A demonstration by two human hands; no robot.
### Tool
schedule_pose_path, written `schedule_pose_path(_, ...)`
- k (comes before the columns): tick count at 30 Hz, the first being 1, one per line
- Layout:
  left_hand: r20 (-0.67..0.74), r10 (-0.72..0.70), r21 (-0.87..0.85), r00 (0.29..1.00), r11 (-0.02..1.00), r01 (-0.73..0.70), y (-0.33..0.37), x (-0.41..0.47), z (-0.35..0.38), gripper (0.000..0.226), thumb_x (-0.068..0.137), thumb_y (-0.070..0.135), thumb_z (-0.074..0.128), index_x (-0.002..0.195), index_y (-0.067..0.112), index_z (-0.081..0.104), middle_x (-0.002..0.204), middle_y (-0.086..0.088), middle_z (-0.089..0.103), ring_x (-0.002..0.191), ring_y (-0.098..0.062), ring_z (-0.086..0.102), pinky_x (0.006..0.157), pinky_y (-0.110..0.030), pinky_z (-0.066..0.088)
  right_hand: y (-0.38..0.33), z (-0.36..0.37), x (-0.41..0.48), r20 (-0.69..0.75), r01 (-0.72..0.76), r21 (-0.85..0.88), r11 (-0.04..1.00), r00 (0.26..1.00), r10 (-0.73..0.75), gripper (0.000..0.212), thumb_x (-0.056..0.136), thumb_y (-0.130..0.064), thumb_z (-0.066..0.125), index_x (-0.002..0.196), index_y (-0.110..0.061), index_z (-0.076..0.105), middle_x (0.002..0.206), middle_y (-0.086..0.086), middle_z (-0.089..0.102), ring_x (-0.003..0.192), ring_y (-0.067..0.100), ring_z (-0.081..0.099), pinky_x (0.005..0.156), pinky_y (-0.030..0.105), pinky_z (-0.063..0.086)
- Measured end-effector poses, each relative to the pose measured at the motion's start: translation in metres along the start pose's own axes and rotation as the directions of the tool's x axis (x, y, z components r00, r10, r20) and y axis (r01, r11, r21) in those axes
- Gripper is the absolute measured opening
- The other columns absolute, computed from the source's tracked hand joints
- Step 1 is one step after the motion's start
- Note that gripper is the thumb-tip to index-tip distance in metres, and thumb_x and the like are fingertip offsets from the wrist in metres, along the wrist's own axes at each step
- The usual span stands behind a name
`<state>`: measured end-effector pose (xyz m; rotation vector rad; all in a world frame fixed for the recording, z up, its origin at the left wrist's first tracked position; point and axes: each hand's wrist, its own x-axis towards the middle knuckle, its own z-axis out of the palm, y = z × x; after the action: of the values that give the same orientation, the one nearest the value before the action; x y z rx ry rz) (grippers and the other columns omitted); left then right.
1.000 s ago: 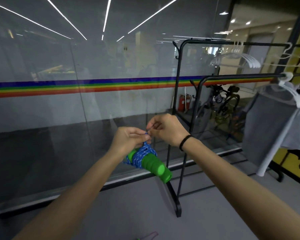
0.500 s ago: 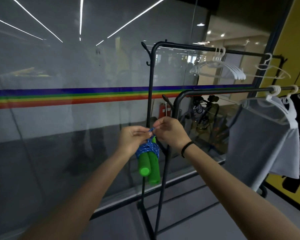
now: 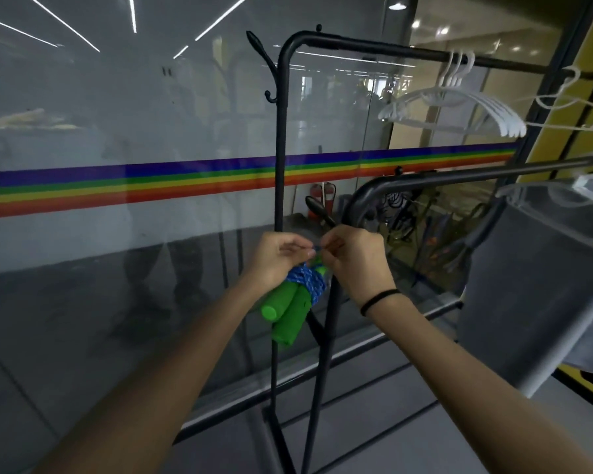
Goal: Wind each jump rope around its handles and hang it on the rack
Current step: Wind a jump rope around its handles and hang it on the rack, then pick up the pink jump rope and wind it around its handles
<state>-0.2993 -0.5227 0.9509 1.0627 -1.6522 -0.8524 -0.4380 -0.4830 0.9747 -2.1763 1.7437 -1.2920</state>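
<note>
A jump rope (image 3: 307, 283) with blue cord wound around two green handles (image 3: 288, 311) hangs below my hands, handles pointing down. My left hand (image 3: 278, 258) grips the wound top of the bundle and pinches the cord. My right hand (image 3: 355, 260) pinches a small blue loop of cord facing the left fingers. Both hands are just below a black hook (image 3: 317, 210) of the black rack (image 3: 281, 148), right in front of its upright posts.
Higher side hooks (image 3: 266, 75) stick out from the rack's tall post. White hangers (image 3: 456, 111) hang on the top bar. A grey shirt (image 3: 528, 292) hangs on the lower bar at right. A glass wall with a rainbow stripe (image 3: 151, 186) stands behind.
I have stepped closer to the rack, which now fills the middle of the view. The bundle has swung from tilted to hanging down, and both hands are now beside the lower hook.
</note>
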Motion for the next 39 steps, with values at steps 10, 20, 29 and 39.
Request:
schedule_pose_path(10,0.109,-0.046,0.029,0.993,0.999,0.043,-0.015,0.014,0.015,0.023,0.075,-0.009,0.068,0.098,-0.009,0.067,0.074,0.003,0.066,0.057,0.009,0.061,0.066,-0.009,0.052,0.015,0.003,-0.010,0.003,0.011,-0.250,0.968,1.000,-0.011,0.010,0.079,-0.006,0.058,0.085,-0.007,0.066,0.082,0.016,0.070,0.080,0.037,0.066,0.069,0.042,0.055)
schedule_pose_path(20,0.009,-0.122,0.001,0.992,0.993,0.122,0.000,-0.041,-0.010,0.014,0.079,-0.003,0.067,0.093,-0.003,0.070,0.067,0.002,0.066,0.052,0.006,0.060,0.057,-0.008,0.046,-0.004,-0.002,-0.031,0.187,-0.052,0.059,0.997,0.982,0.040,0.015,0.076,-0.019,0.067,0.069,-0.026,0.056,0.066,0.000,0.066,0.067,0.015,0.063,0.066,0.026,0.050)
schedule_pose_path(29,-0.189,-0.329,-0.045,0.925,0.944,0.327,-0.003,-0.232,-0.103,0.012,0.082,0.001,0.064,0.078,0.011,0.070,0.056,0.008,0.068,0.048,0.001,0.056,0.049,-0.011,0.042,-0.093,0.041,-0.129,0.422,-0.039,0.190,0.981,0.905,-0.046,0.028,0.075,-0.012,0.066,0.059,-0.031,0.053,0.066,-0.005,0.062,0.057,0.000,0.054,0.055,0.002,0.037)
schedule_pose_path(39,-0.339,-0.595,-0.134,0.728,0.797,0.589,-0.043,-0.534,-0.156,0.021,0.084,0.001,0.062,0.068,0.015,0.065,0.044,0.009,0.063,0.042,0.003,0.054,0.047,-0.008,0.043,-0.189,0.092,-0.392,0.762,-0.187,0.279,0.942,0.640,-0.099,0.021,0.084,-0.009,0.055,0.067,-0.022,0.059,0.079,0.012,0.068,0.076,0.020,0.061,0.080,0.035,0.052)
